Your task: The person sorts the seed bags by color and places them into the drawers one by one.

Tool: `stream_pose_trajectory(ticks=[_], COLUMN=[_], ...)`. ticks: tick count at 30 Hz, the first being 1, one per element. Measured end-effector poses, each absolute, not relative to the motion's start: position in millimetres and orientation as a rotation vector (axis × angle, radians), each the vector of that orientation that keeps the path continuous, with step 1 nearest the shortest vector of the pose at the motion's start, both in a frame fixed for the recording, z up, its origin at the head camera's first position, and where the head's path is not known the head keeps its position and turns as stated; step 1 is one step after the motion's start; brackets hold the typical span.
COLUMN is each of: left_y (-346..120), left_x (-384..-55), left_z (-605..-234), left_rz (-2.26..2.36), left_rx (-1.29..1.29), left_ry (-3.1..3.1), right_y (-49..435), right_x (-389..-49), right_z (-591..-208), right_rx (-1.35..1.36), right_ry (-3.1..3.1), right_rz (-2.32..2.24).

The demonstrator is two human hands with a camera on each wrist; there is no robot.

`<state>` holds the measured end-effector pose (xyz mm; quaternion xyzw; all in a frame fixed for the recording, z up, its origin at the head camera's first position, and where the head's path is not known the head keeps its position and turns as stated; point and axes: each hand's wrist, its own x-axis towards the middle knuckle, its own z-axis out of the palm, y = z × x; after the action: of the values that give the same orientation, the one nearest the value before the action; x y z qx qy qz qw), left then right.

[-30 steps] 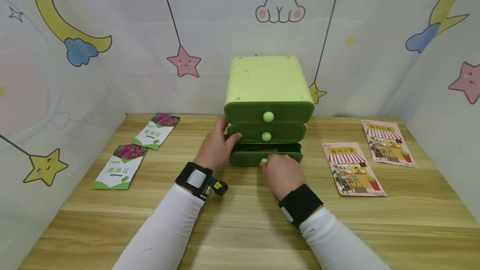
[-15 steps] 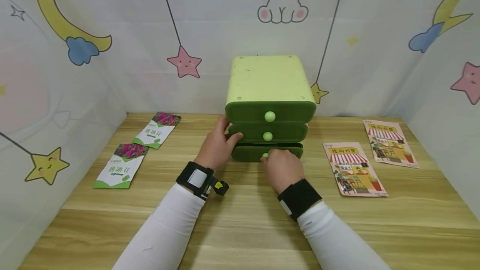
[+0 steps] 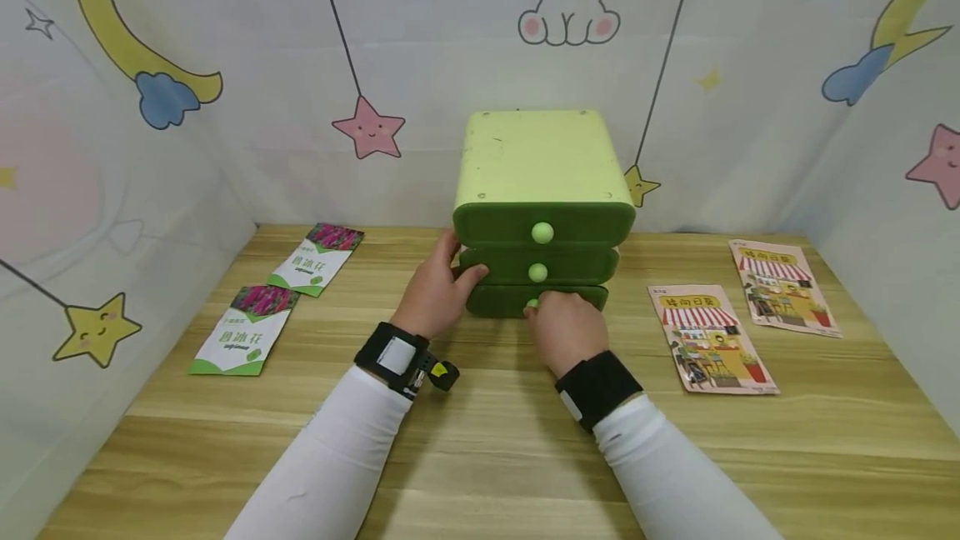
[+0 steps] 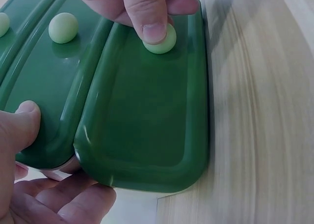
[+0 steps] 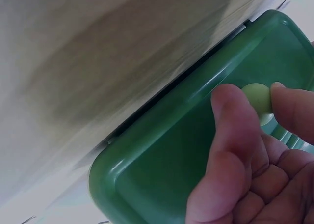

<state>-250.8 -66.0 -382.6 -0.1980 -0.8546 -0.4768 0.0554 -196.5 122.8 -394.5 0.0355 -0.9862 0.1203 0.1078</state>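
Note:
A small cabinet (image 3: 543, 158) with a pale yellow-green top and three dark green drawers stands at the table's back middle. My right hand (image 3: 567, 335) is at the bottom drawer (image 3: 497, 302), pinching its round light green knob (image 5: 257, 99) between thumb and index finger. That drawer's front sits close under the middle drawer (image 3: 502, 267), with no opening visible above it. Against the cabinet's left side, my left hand (image 3: 431, 294) grips the body. Its thumb (image 4: 25, 125) lies on the middle drawer's front, and its other fingers wrap round the side.
Two white-and-green seed packets (image 3: 243, 332) with magenta flowers lie at the left of the wooden table (image 3: 480, 457). Two pink packets (image 3: 712, 340) with a striped awning picture lie at the right. A printed cloth (image 3: 277, 15) hangs close behind the cabinet.
The bottom drawer has slid inward from partly pulled out, and the gap above its front has closed. My right hand has moved forward with the knob; my left hand has stayed on the cabinet.

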Motion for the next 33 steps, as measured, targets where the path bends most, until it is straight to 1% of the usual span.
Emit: stream_pose_trajectory(ticks=[16, 33], left_y=[-66, -67], left_x=[-250, -251], left_z=[-382, -394], left_rz=[-1.475, -1.448], left_rx=[-0.594, -0.594], left_ry=[-2.586, -2.557], right_y=[125, 126], right_x=[-198, -198], right_z=[-394, -394], right_rx=[0.093, 0.092], right_ry=[-2.890, -2.904], right_rz=[0.368, 0.384])
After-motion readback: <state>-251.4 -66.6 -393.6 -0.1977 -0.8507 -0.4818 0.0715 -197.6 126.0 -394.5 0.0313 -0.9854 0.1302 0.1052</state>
